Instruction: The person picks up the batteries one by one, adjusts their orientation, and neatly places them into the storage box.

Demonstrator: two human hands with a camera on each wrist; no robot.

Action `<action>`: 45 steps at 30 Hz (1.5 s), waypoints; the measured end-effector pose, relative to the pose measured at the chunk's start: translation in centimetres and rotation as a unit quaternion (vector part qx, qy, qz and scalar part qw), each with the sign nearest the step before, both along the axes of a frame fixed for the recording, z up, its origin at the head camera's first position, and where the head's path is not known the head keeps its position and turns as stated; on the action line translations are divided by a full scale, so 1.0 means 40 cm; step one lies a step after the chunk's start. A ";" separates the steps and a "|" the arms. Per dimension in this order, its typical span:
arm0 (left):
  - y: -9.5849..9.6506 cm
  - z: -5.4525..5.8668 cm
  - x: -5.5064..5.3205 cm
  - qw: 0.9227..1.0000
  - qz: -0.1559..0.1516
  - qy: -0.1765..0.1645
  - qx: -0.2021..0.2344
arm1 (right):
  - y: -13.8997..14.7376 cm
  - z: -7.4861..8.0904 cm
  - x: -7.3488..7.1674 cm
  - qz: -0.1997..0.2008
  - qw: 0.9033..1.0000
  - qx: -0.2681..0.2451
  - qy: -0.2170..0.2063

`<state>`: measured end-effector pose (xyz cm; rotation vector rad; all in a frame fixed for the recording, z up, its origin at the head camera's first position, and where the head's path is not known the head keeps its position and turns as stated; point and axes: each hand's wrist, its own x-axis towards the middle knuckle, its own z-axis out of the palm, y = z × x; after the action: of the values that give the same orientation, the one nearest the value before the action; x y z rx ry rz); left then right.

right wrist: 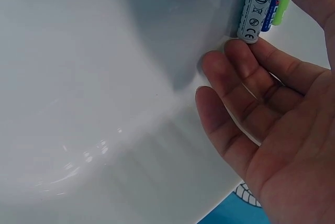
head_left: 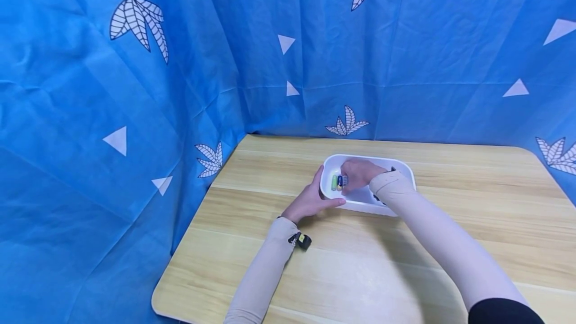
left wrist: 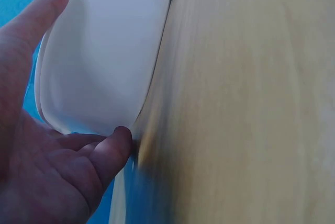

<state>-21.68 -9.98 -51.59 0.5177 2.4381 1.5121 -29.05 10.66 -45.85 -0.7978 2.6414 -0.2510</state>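
Note:
A white plastic tub [head_left: 370, 208] with rounded corners sits on the table. My left hand [head_left: 311, 198] grips its left end, thumb along the near side and fingers around the end; in the left wrist view the fingertips [left wrist: 123, 137] curl at the lower edge of the tub. My right hand [head_left: 360, 174] reaches down inside. Between its thumb and index finger it pinches a white battery [right wrist: 256, 10] with black print, by its two ends. Beside that battery, in a row toward the tub's left end, stand a blue battery [head_left: 339, 183] and a green battery [head_left: 334, 182].
The light wood table [head_left: 360, 274] extends around the tub on all sides. A blue curtain [head_left: 252, 39] with white leaves and triangles hangs behind and to the left. A small black device [head_left: 304, 241] is strapped to the left wrist.

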 end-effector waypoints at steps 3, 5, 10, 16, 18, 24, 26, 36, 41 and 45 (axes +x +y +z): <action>0.002 0.000 0.000 1.000 0.001 -0.001 0.000 | 0.000 0.002 0.002 0.001 1.000 0.000 -0.001; 0.002 -0.001 -0.001 1.000 0.002 -0.003 -0.001 | 0.001 0.003 0.002 0.002 1.000 0.001 -0.001; 0.002 -0.002 -0.003 1.000 0.003 -0.005 -0.001 | 0.003 0.005 0.001 0.002 1.000 0.007 0.000; 0.005 -0.002 -0.005 1.000 0.002 -0.002 0.000 | 0.005 0.003 -0.002 0.001 1.000 0.008 0.003; 0.006 -0.002 -0.005 1.000 0.002 -0.001 0.000 | 0.005 0.002 -0.003 -0.001 1.000 0.008 0.003; 0.006 0.003 -0.001 1.000 0.001 0.001 0.006 | 0.008 0.001 -0.003 -0.008 1.000 0.004 -0.008; 0.005 0.004 0.001 1.000 0.001 0.000 0.007 | 0.011 0.004 -0.004 -0.011 1.000 0.001 -0.012; 0.005 0.009 0.003 1.000 -0.005 0.001 0.016 | 0.032 0.045 0.002 -0.029 0.999 0.004 -0.035; 0.005 0.012 0.005 1.000 -0.003 -0.002 0.015 | 0.056 0.086 0.013 -0.036 0.999 -0.020 -0.019; 0.003 0.014 0.009 1.000 -0.004 -0.009 0.020 | 0.082 0.122 0.039 -0.041 0.997 -0.060 -0.007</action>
<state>-21.32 -9.84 -51.03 0.5176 2.3940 1.5595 -27.50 13.93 -40.98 -0.7222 2.6692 -0.4404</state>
